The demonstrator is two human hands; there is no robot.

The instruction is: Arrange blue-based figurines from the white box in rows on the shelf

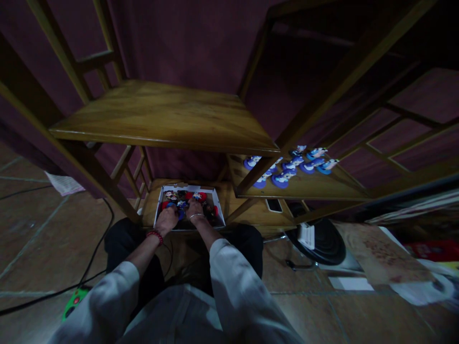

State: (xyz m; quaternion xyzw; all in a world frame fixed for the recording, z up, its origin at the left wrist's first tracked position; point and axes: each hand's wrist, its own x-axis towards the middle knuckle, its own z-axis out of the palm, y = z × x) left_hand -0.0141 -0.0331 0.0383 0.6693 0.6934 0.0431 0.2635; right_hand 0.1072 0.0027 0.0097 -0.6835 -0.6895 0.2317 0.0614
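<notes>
A shallow white box (220,210) stands on the low wooden shelf and holds several small figures in red, black and blue. My left hand (167,219), with a red bead bracelet at its wrist, reaches over the box's front left, its fingers curled at a blue figure (181,209). On the other side of that figure is my right hand (194,209), wearing a silver bracelet, with its fingers bent down among the figures. Both hands' fingertips are too small and dim to show exactly what they grip.
Several blue and white figures (283,177) stand on the wooden shelf (337,186) to the right. A wooden board (165,119) juts out above the box. A phone (274,205) lies right of the box. A black round seat (326,241) and cables are near the floor.
</notes>
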